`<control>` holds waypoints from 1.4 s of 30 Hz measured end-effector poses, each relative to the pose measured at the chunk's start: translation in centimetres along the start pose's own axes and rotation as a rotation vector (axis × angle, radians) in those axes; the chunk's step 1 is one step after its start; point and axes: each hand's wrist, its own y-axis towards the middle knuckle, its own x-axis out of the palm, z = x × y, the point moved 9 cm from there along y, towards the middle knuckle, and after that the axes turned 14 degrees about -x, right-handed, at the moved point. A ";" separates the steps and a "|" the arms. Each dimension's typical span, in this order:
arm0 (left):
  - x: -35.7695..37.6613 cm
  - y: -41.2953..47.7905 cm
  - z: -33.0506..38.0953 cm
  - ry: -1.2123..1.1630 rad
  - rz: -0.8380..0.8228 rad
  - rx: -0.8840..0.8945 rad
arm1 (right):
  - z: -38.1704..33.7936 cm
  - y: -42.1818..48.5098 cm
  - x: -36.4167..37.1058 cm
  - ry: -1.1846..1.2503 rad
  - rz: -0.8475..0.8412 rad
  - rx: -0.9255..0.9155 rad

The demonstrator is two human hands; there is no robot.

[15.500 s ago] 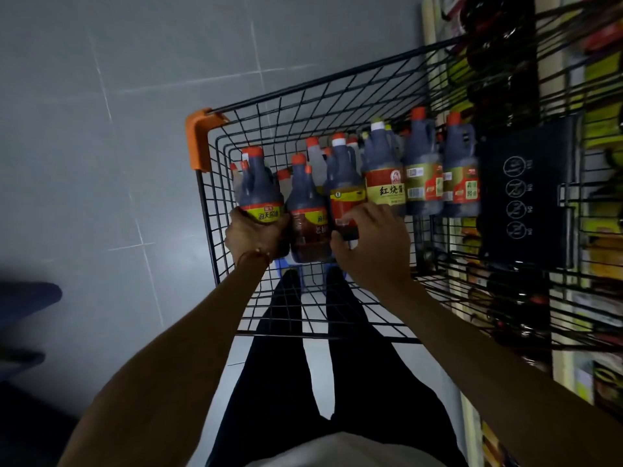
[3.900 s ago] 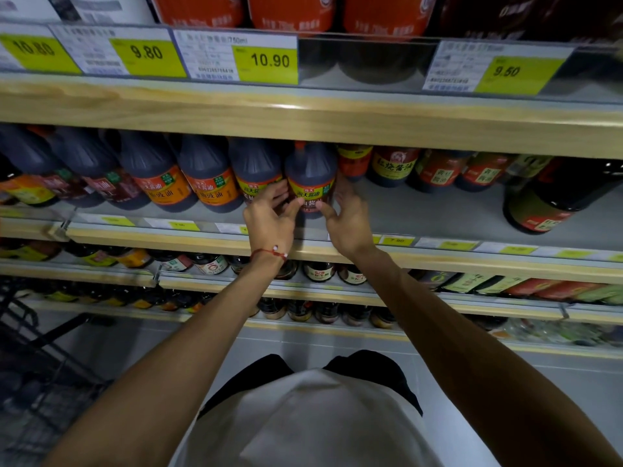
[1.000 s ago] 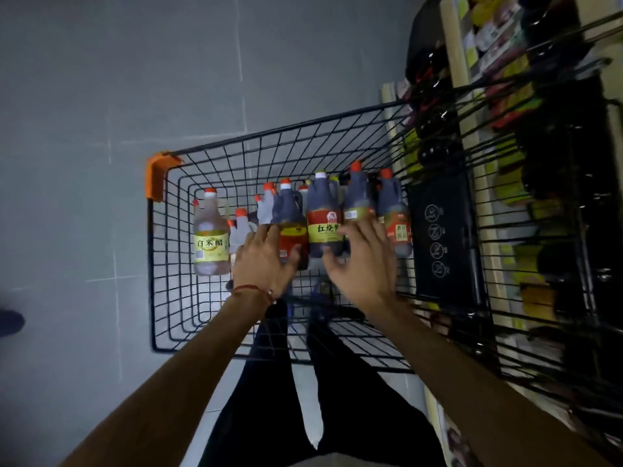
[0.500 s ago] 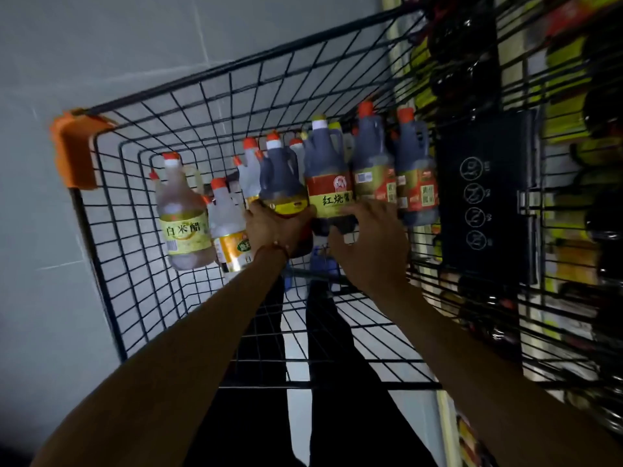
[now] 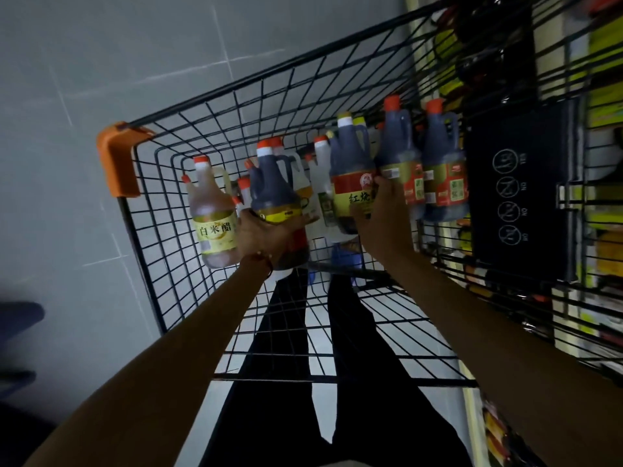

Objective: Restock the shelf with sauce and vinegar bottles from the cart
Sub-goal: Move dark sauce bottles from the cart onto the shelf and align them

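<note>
Since a moment ago both hands have closed in the cart (image 5: 236, 106): left hand (image 5: 266, 235) now grips a dark sauce bottle (image 5: 274, 193), right hand (image 5: 381, 217) wraps the red-labelled bottle (image 5: 352, 183) just right of it (lift-out looks imminent).

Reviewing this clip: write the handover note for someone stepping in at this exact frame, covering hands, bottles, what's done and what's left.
Left hand: wrapped around a dark sauce bottle with a yellow label band, in the cart.
Right hand: closed on the dark bottle with the red and yellow label.
Also in the cart: a pale vinegar bottle at far left, two dark red-capped bottles at right, and a few clear ones behind.
Done: both bottles gripped, neither out of the cart.
Left: lift both out, shelve them, then return for the rest.
</note>
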 end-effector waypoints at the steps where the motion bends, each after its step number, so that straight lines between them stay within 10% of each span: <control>1: -0.5 -0.4 0.1 0.006 -0.007 -0.003 | 0.1 0.2 0.2 -0.015 0.005 0.014; 29: -1.5 1.0 -1.0 -0.037 -0.170 0.009 | -0.4 0.1 5.2 0.497 -0.304 0.171; 42: -3.5 -11.7 1.4 -0.210 -0.232 0.219 | -1.9 -8.6 -5.1 0.706 -0.254 0.071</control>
